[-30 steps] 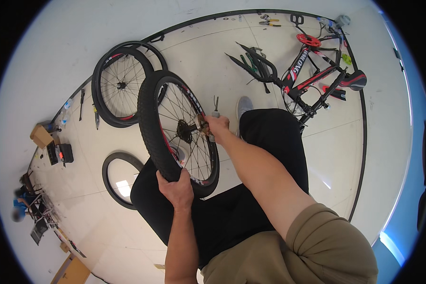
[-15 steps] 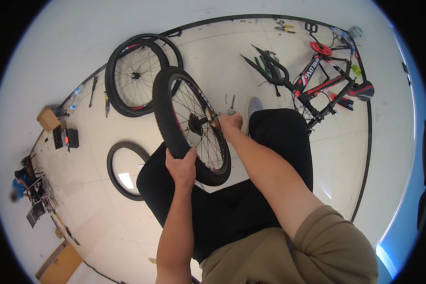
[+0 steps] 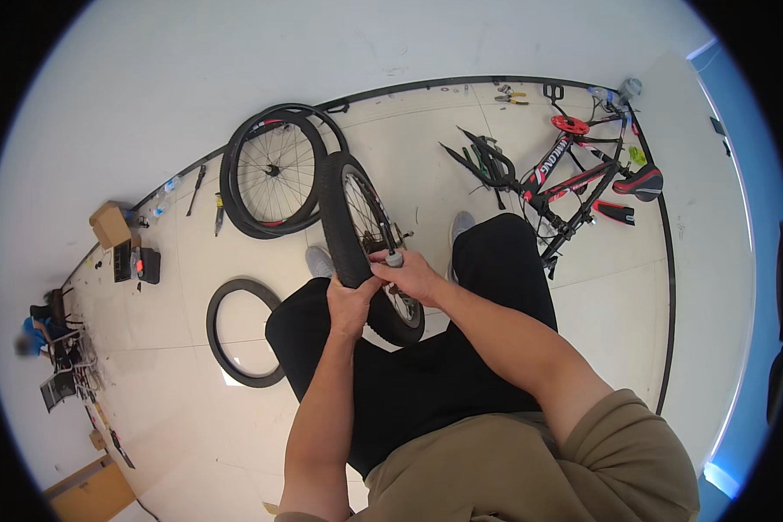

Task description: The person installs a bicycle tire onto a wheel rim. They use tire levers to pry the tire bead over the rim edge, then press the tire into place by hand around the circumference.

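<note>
A bicycle wheel [image 3: 340, 209] with a knobby black tyre stands tilted between my legs, its spokes and hub turned to the right. My left hand [image 3: 351, 304] grips the near left of the tyre. My right hand [image 3: 409, 278] is closed on a grey-handled tool [image 3: 394, 259] with a thin metal shaft, close beside my left thumb at the rim. The tool's lower part is hidden by the fingers.
Two wheels [image 3: 274, 130] lie behind, a loose tyre [image 3: 215, 332] at the left. A red-and-black bicycle frame [image 3: 574, 183] lies right, beside black forks or mudguards [image 3: 487, 161]. Boxes [image 3: 113, 224] and tools line the wall; a person [image 3: 33, 335] is at far left.
My right hand and the tool have moved down and left toward my left hand. The wheel has turned more edge-on. The view has shifted, so the surroundings sit lower.
</note>
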Action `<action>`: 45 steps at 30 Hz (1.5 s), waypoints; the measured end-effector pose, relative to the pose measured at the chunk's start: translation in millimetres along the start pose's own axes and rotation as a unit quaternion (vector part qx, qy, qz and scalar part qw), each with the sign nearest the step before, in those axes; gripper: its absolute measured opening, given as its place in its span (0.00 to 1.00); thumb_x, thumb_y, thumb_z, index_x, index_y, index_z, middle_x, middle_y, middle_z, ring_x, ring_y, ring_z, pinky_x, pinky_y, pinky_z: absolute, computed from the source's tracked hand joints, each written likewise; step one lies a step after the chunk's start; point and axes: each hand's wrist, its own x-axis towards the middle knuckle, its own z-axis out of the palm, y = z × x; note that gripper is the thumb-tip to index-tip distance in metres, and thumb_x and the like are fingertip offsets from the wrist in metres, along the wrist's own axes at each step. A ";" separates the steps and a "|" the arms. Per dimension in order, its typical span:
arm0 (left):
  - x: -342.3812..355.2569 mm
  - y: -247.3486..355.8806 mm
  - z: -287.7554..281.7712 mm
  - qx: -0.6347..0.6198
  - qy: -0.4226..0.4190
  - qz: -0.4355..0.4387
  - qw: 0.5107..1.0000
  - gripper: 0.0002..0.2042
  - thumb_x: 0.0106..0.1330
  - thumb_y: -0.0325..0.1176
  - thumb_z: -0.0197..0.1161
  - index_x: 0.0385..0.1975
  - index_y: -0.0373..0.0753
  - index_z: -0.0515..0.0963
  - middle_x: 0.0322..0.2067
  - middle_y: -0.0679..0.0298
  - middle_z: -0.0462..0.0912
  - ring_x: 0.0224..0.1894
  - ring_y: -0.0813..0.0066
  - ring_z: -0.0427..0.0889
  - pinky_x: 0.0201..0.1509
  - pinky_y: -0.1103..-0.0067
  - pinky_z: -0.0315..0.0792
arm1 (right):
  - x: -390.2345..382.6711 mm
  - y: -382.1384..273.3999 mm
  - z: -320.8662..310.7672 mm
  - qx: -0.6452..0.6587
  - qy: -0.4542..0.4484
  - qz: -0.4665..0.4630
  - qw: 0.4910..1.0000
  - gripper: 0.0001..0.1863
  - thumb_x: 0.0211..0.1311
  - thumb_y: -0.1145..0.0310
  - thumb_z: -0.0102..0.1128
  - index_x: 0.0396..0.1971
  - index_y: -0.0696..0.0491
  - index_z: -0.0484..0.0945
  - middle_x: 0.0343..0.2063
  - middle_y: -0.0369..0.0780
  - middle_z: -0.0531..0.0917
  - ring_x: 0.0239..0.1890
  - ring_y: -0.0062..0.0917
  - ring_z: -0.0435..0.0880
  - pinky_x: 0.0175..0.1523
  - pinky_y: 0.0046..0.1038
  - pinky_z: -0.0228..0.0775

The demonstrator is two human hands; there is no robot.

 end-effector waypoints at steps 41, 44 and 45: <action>-24.6 -23.0 8.7 -0.049 -0.057 -0.006 0.997 0.41 0.56 0.36 0.77 0.68 0.30 0.62 0.49 0.54 0.82 0.50 0.68 0.83 0.54 0.73 0.77 | 1.2 49.0 -17.3 0.112 0.048 0.030 0.992 0.18 0.69 0.60 0.66 0.50 0.58 0.80 0.44 0.39 0.86 0.46 0.28 0.85 0.51 0.33 0.78; -30.9 -42.5 18.6 0.042 -0.060 0.005 0.997 0.57 0.48 0.35 0.81 0.76 0.31 0.47 0.53 0.48 0.81 0.53 0.64 0.83 0.56 0.73 0.77 | 16.0 35.7 -42.3 0.205 -0.061 0.010 0.977 0.17 0.71 0.59 0.65 0.49 0.58 0.81 0.42 0.39 0.86 0.45 0.30 0.86 0.50 0.36 0.80; -31.8 -59.2 19.7 0.082 -0.061 0.008 0.995 0.55 0.48 0.35 0.80 0.75 0.32 0.50 0.52 0.47 0.81 0.52 0.63 0.83 0.56 0.73 0.77 | 15.1 30.2 -44.6 0.212 -0.052 0.014 0.976 0.17 0.72 0.59 0.64 0.49 0.58 0.80 0.43 0.40 0.86 0.45 0.31 0.86 0.51 0.37 0.80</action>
